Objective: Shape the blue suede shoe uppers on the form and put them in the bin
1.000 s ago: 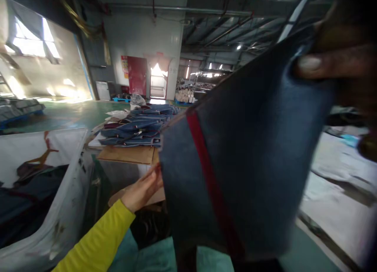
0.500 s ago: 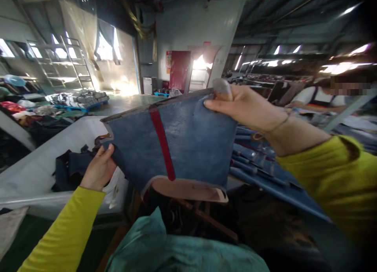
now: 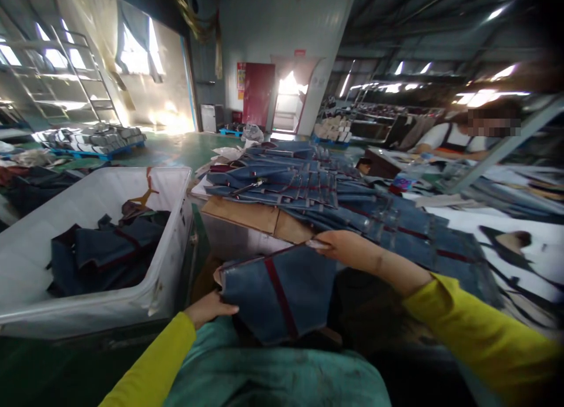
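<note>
A blue leather-like panel with a dark red stripe (image 3: 304, 283) hangs between my hands, low in front of my body. My left hand (image 3: 209, 308) grips its left edge, thumb on the near face. At the upper right corner my right hand (image 3: 339, 245) pinches the top edge. Just beyond the panel, similar blue pieces with red stripes (image 3: 282, 181) lie in overlapping rows on a work table. Brown cardboard (image 3: 242, 214) shows at that table's near edge. The panel's far face is hidden from me.
To the left stands a white plastic bin (image 3: 176, 231) holding crumpled blue pieces (image 3: 114, 248). A person (image 3: 458, 137) works at the right behind a slanted metal post (image 3: 506, 143). Bundles on a blue pallet (image 3: 101, 140) sit at the far left. A red door (image 3: 258, 96) is at the back.
Both hands have lowered the panel from chest height towards my lap, still holding it. The rows of blue pieces and the bin's contents now show more fully.
</note>
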